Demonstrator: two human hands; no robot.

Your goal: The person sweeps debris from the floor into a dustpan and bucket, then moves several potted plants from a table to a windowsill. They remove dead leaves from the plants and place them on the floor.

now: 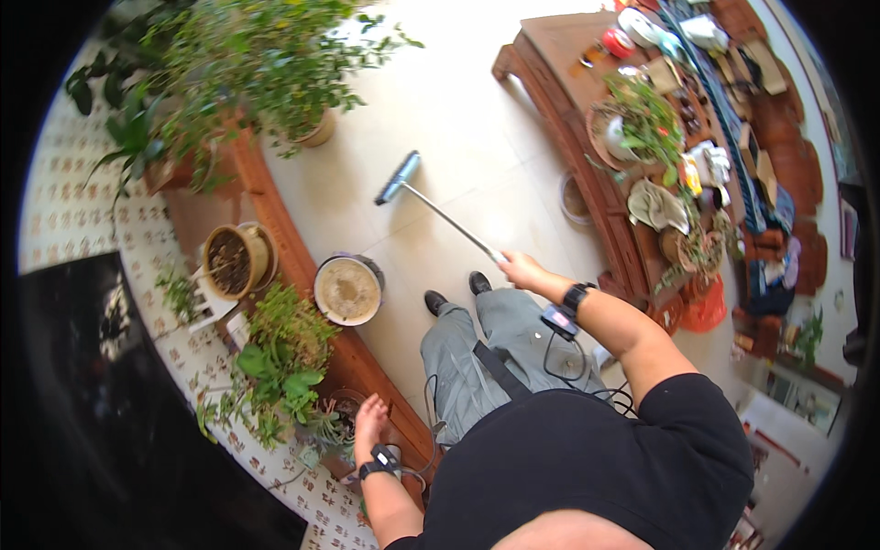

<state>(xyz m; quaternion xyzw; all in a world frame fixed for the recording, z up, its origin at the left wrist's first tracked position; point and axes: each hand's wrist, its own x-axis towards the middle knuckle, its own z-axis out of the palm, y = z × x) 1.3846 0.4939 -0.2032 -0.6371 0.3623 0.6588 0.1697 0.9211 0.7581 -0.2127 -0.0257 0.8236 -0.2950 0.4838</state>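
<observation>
My right hand (526, 270) grips the end of a thin metal pole (450, 221). At the pole's far end is a light-blue push-broom head (399, 179) with a dark lower edge, resting on the pale tiled floor (474, 158) ahead of my shoes. My left hand (372, 416) is raised with nothing in it, its fingers slightly apart. It hangs over the long wooden cabinet (361, 368) on my left, beside a potted plant (346, 405). A black device with a strap sits on each of my wrists.
A round bucket (348, 290) stands on the floor against the cabinet. A soil-filled pot (230, 262) and leafy plants (282, 364) sit on the cabinet. A large potted shrub (275, 69) grows ahead left. To the right is a cluttered wooden table (560, 41); a basin (576, 198) lies beneath its edge.
</observation>
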